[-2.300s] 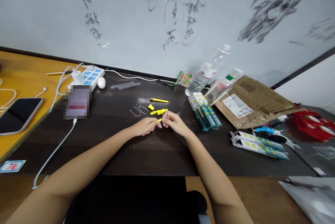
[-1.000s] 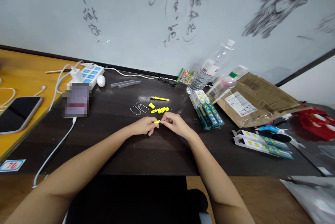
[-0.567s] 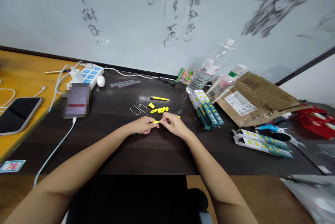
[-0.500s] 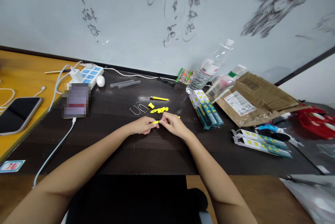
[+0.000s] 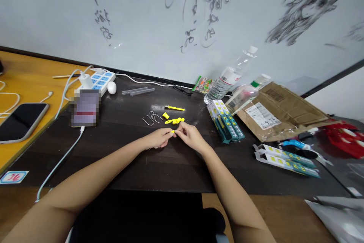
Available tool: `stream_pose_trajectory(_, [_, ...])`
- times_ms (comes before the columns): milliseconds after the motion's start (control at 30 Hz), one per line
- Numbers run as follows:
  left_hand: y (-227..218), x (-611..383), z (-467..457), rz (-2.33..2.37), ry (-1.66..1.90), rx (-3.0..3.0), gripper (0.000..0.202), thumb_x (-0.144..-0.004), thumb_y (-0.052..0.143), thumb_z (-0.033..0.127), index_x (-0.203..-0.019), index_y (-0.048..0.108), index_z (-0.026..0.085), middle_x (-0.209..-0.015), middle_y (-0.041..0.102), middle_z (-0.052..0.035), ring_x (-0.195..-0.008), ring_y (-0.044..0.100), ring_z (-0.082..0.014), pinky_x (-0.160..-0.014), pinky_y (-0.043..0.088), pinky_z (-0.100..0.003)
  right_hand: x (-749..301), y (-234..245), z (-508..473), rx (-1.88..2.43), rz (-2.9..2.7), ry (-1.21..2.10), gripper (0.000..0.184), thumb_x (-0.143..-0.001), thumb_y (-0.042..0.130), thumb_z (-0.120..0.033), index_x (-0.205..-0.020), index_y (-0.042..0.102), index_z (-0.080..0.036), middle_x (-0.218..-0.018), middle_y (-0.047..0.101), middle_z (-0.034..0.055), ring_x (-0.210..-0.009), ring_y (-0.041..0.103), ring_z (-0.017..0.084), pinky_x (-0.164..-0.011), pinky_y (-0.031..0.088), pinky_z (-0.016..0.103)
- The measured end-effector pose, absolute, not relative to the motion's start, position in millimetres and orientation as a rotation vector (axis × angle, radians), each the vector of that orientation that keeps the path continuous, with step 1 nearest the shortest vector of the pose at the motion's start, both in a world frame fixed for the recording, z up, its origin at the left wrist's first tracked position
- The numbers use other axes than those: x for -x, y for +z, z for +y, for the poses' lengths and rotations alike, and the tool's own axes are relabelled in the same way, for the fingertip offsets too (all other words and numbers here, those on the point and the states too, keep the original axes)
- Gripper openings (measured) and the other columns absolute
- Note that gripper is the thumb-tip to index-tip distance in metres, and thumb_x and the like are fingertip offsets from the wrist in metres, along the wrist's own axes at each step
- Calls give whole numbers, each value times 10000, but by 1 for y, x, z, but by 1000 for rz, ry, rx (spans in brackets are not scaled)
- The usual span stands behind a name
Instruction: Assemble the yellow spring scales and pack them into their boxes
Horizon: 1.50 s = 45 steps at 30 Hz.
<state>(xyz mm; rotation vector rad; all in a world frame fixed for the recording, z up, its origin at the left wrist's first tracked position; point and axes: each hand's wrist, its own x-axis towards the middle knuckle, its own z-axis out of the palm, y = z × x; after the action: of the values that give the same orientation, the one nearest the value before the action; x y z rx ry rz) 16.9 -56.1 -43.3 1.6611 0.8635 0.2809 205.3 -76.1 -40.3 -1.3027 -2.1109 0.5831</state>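
Between my two hands is a small yellow plastic piece (image 5: 172, 132), mostly covered by fingers, so its exact kind does not show. My left hand (image 5: 158, 138) pinches it from the left. The fingertips of my right hand (image 5: 190, 135) close on its other end, touching my left fingertips. Just beyond the hands lie small yellow plastic parts (image 5: 174, 121) in a cluster and a short yellow piece (image 5: 165, 115). Bent metal wire hooks (image 5: 152, 118) rest to their left. Farther back is a thin yellow rod with a dark metal tip (image 5: 174, 108).
Teal and white boxes (image 5: 226, 121) stand to the right, near water bottles (image 5: 224, 82) and a brown parcel (image 5: 273, 112). Opened flat boxes (image 5: 287, 159) lie nearer the edge. At left are a phone on a cable (image 5: 85, 108), a power strip (image 5: 102, 80) and clear tubes (image 5: 138, 91).
Less of the yellow piece shows between my fingertips now, and the hands are pressed closer together. The whole view has shifted slightly.
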Motion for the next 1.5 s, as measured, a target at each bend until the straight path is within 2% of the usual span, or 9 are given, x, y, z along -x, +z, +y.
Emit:
stream_pose_trajectory(133, [-44, -20, -57, 919, 348, -1596, 247, -929, 319, 337, -1087, 425, 180, -420, 379, 107, -301, 269, -64, -326, 227, -136, -206, -42, -76, 1301, -2076, 534, 191, -855, 528, -274, -697, 452, -201, -634, 518, -13, -575, 459, 122, -563, 336, 242])
stream_pose_trajectory(267, [-43, -21, -59, 867, 377, -1503, 232, -936, 322, 345, -1106, 398, 207, -422, 361, 118, -293, 238, -55, -325, 190, -124, -207, -48, -74, 1268, -2001, 575, 217, -858, 538, -326, -700, 457, -201, -631, 507, -16, -574, 465, 117, -555, 361, 239])
stream_pose_trajectory(567, [-53, -23, -60, 846, 482, -1594, 146, -934, 332, 324, -964, 426, 215, -430, 387, 105, -296, 290, -49, -328, 232, -120, -197, -62, -70, 1146, -1564, 1139, 370, -770, 616, -523, -708, 420, -215, -553, 581, -29, -449, 533, 114, -479, 461, 260])
stream_pose_trajectory(833, [-41, -21, -61, 768, 390, -1204, 101, -948, 338, 335, -944, 377, 241, -428, 282, 124, -286, 155, -34, -323, 96, -116, -194, -64, -73, 1166, -1633, 894, 317, -813, 599, -449, -688, 434, -209, -519, 508, -49, -456, 462, 92, -487, 388, 235])
stream_pose_trajectory(967, [-37, -19, -61, 716, 377, -1097, 89, -944, 370, 329, -934, 369, 240, -449, 277, 121, -296, 148, -25, -330, 77, -109, -194, -63, -73, 1192, -1660, 822, 316, -815, 588, -454, -683, 438, -209, -522, 439, -60, -450, 405, 86, -463, 330, 233])
stream_pose_trajectory(1167, [-36, -19, -60, 689, 354, -1069, 104, -938, 395, 328, -982, 393, 234, -467, 280, 119, -298, 149, -19, -331, 66, -109, -196, -66, -72, 1214, -1718, 749, 321, -820, 585, -441, -662, 430, -209, -543, 389, -58, -482, 371, 91, -489, 313, 241])
stream_pose_trajectory(1333, [-34, -19, -61, 757, 378, -1184, 146, -940, 380, 332, -1028, 414, 221, -449, 326, 114, -290, 165, -22, -326, 93, -112, -196, -66, -71, 1181, -1719, 806, 280, -825, 589, -422, -701, 451, -211, -565, 389, -61, -486, 374, 90, -494, 316, 242])
stream_pose_trajectory(1500, [-32, -18, -58, 768, 366, -1232, 261, -940, 376, 341, -1162, 410, 209, -451, 438, 86, -275, 190, -26, -313, 123, -122, -198, -60, -71, 1134, -1717, 838, 198, -823, 601, -393, -846, 527, -211, -592, 406, -62, -515, 391, 94, -517, 338, 240])
